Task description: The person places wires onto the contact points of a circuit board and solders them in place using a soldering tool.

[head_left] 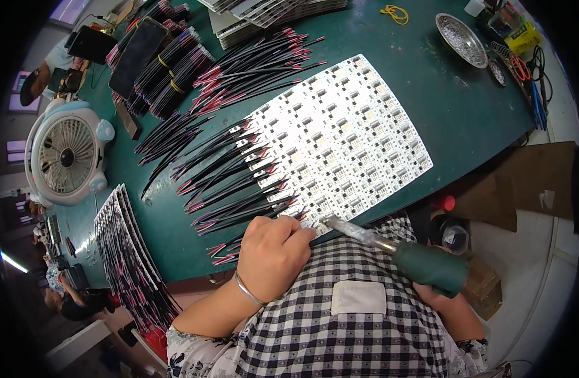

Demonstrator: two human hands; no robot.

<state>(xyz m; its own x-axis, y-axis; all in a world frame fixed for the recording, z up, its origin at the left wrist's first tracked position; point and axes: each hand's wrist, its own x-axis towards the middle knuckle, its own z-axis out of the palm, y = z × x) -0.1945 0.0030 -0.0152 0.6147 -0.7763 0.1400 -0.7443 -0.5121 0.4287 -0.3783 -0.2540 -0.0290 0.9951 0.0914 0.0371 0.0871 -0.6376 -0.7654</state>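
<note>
A white circuit board panel [340, 135] lies on the green table, covered in rows of small components. Bundles of black wires with red ends [229, 179] run off its left edge. My left hand [273, 255] is closed at the panel's near left corner, beside the nearest wires; whatever its fingers pinch is hidden beneath them. In my right hand [433, 297], mostly covered by the handle, is a soldering iron [428, 268] with a green grip. Its tip points left, at the panel's near edge, close to my left fingertips.
Loose wires [258, 66] and tied wire bundles [169, 72] lie behind the panel, with a phone [138, 57] on top. A fan [65, 154] and wired boards [128, 242] stand left. A metal dish [461, 39] sits far right. Other people are at the left.
</note>
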